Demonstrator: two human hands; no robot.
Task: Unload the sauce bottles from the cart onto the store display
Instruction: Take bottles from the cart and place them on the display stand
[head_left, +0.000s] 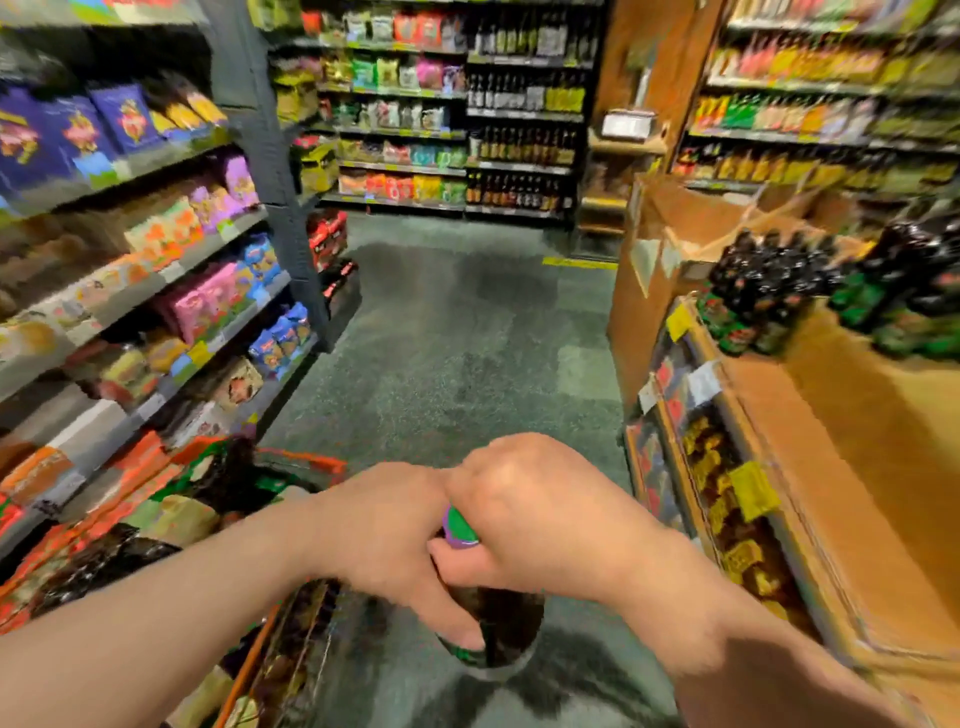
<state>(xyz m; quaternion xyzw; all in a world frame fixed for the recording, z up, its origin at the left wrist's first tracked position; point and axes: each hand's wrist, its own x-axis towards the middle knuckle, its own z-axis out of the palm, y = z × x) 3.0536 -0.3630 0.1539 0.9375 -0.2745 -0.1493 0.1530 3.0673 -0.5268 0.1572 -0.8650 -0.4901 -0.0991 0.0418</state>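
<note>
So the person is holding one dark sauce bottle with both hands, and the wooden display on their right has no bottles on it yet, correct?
Not quite. Both the left hand and right hand do hold one dark sauce bottle, but the head view shows the wooden display on the right already has dark bottles standing on it.

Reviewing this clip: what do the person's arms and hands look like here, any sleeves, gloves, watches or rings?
Both forearms are bare as far as the frame shows, with no sleeves in view. The left hand and right hand wear no gloves. No watch, bracelet or ring is visible, though motion blur could hide small items.
</note>
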